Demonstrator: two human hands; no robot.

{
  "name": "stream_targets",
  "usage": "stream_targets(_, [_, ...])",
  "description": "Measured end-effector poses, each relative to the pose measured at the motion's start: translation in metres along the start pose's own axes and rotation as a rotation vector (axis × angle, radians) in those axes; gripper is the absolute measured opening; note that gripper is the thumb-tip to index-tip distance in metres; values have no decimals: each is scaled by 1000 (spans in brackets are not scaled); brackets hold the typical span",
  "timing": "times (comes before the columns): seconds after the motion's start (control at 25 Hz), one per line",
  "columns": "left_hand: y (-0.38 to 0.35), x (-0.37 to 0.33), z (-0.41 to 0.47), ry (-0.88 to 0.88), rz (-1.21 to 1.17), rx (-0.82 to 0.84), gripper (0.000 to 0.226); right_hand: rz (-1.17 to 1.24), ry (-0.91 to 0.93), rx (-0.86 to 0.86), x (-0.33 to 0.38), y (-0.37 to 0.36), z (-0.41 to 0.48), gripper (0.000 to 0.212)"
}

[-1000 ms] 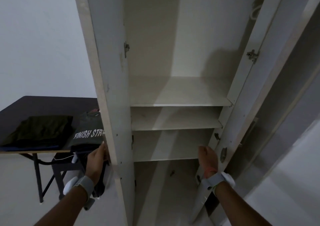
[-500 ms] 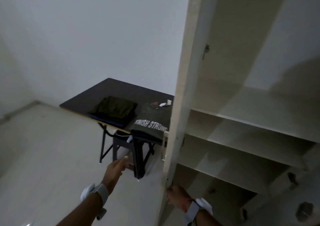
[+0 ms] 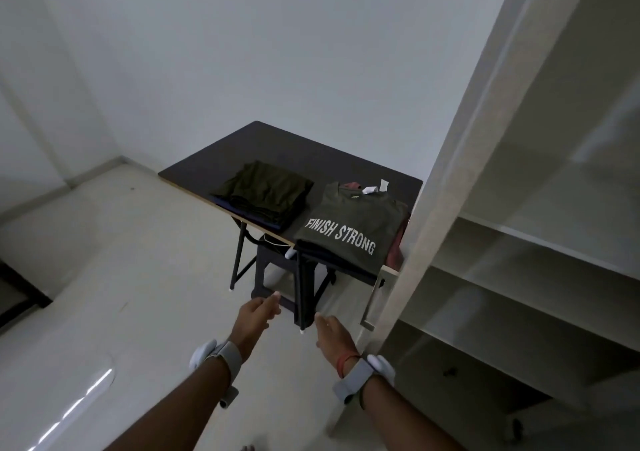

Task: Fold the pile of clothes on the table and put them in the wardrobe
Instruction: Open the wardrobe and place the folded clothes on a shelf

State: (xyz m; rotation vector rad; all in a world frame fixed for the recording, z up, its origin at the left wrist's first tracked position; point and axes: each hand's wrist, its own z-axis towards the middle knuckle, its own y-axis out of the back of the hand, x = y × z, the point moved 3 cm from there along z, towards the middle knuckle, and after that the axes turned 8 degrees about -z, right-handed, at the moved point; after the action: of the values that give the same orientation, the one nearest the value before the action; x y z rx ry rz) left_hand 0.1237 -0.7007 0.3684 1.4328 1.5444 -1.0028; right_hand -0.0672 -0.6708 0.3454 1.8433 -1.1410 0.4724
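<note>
Olive stack lay at 10 o'clock of printed stack; judged soft, light, floppy: scoop beneath both sides. Left hand and right hand were loose, empty.

Shirt pile right of other pile (both on table); wardrobe rightmost.

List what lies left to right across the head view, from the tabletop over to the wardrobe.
table's bare left end → olive folded stack → FINISH STRONG shirt stack → wardrobe door → wardrobe shelves
</note>
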Motion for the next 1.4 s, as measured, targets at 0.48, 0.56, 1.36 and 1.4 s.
stream_targets(0.48, [-10, -57, 165, 68, 37, 302, 46, 343, -178, -623, 79, -5, 97, 25])
stream_targets(0.56, [-16, -64, 183, 77, 46, 327, 42, 407, -228, -742, 91, 13, 104, 27])
stream_targets(1.36, [-157, -93, 368, 371, 166, 281, 89, 460, -694, -982, 42, 142, 259, 113])
stream_targets(1.4, [-161, -91, 373, 374, 157, 257, 93, 432, -701, -982, 40, 140, 261, 113])
